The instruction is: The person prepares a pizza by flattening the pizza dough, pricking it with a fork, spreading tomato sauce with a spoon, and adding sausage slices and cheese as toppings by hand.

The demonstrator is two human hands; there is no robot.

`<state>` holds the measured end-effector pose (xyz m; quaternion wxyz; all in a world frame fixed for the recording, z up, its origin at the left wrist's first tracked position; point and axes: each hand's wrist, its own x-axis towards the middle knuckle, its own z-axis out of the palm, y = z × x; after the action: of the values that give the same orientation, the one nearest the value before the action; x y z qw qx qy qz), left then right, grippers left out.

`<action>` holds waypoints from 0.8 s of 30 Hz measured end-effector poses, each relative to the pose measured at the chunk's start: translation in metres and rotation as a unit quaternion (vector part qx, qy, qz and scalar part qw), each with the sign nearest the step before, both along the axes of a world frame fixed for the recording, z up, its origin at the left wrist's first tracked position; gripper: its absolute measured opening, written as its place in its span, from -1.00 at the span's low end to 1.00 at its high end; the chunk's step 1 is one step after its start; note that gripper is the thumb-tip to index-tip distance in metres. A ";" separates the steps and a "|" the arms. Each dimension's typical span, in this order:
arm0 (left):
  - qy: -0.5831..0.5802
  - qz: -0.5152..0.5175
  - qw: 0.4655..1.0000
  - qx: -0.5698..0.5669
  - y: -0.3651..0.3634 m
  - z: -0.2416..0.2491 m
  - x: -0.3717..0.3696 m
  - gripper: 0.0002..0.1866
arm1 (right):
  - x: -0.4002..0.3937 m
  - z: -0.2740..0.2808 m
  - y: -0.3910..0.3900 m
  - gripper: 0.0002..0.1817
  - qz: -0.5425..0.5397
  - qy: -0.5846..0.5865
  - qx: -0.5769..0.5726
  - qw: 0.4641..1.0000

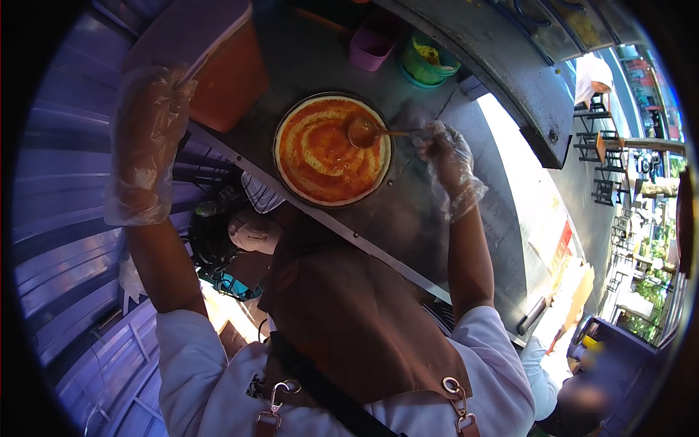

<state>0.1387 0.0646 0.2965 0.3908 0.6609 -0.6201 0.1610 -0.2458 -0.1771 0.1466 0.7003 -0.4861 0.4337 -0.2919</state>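
Note:
A round of pizza dough (320,191) lies in a dark round pan on the metal counter, with red sauce in swirls over it and a pale rim. My right hand (448,156), in a clear plastic glove, is closed around the handle of a ladle (362,133). The ladle's bowl rests on the sauce at the upper right of the dough. My left hand (149,124), gloved as well, has its fingers at the near rim of a large plastic container (231,76) of orange-red contents. Its fingertips are partly hidden by glare on the glove.
A pink tub (370,47) and a green tub (429,62) with yellow contents stand at the back of the counter (415,218). A metal hood or shelf (502,65) juts in at upper right. A mixer-like appliance (253,231) sits below the counter's edge. Another person (542,371) is at lower right.

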 end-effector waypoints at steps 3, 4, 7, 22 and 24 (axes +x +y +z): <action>0.070 -0.015 0.997 -0.014 0.000 -0.004 -0.003 -0.68 | 0.011 0.001 0.024 -0.67 -0.037 0.004 -0.042 0.998; 0.150 -0.044 0.987 -0.039 0.000 -0.006 -0.004 -0.67 | 0.013 0.004 0.039 -0.67 -0.070 0.015 -0.063 0.995; 0.346 -0.123 0.929 -0.037 0.003 -0.012 0.004 -0.67 | 0.009 -0.008 0.082 -0.70 -0.190 -0.035 -0.005 0.981; -0.050 -0.022 0.998 0.037 0.003 0.015 0.001 -0.67 | -0.018 -0.006 0.216 -0.66 -0.300 -0.060 0.084 0.948; 0.002 -0.055 0.998 0.024 0.005 0.005 0.008 -0.64 | -0.013 0.004 0.201 -0.59 -0.286 0.026 0.066 0.956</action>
<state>0.1466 0.0692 0.3014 0.3840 0.6351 -0.6589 0.1227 -0.2587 0.0235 0.1503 0.6066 -0.3017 0.5907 -0.4382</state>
